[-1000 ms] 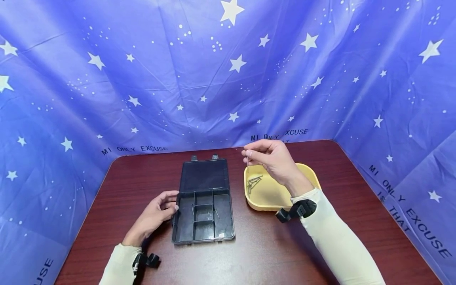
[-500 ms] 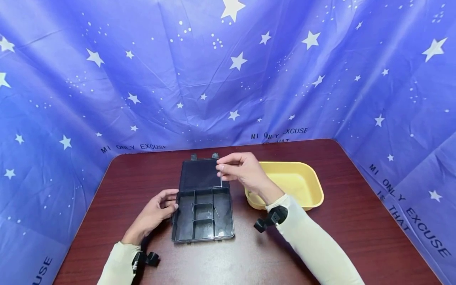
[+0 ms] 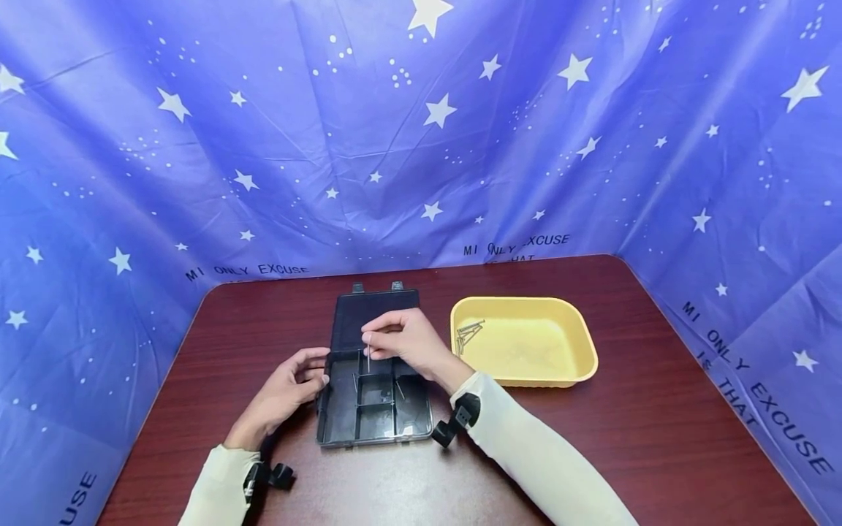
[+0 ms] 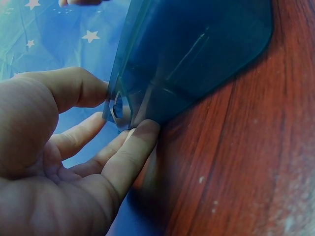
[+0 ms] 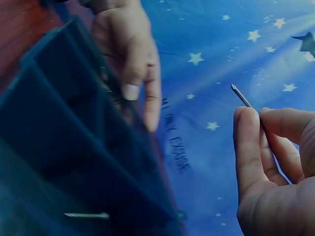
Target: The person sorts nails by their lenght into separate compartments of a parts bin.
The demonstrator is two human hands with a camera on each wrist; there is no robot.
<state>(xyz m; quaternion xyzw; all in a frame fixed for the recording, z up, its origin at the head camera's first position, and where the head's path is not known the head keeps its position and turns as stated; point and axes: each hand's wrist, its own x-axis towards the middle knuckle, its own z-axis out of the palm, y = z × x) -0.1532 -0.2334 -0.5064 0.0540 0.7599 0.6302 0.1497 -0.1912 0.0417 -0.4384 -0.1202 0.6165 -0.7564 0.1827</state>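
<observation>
Over the upper middle compartment of a black compartment box (image 3: 340, 424), my right hand (image 3: 411, 342) pinches a nail (image 3: 369, 359) between thumb and fingers. The nail hangs upright in the head view; its pointed end (image 5: 237, 91) sticks out past the fingertips in the right wrist view. My left hand (image 3: 284, 394) holds the box's left side, thumb and fingers at its edge (image 4: 115, 105). A nail (image 3: 400, 390) leans in the right compartment, and another thin nail (image 3: 356, 383) stands by the left divider. The raised lid lies back, partly behind my right hand.
To the right of the box stands a yellow tray (image 3: 533, 343) with several nails (image 3: 468, 334) at its left end. Both rest on a dark red wooden table (image 3: 658, 424). A blue star-print curtain (image 3: 368, 131) hangs behind and at the sides.
My right hand has carried the nail leftward from over the yellow tray, across the lid, to the box's compartments. The left hand has stayed at the box's left side.
</observation>
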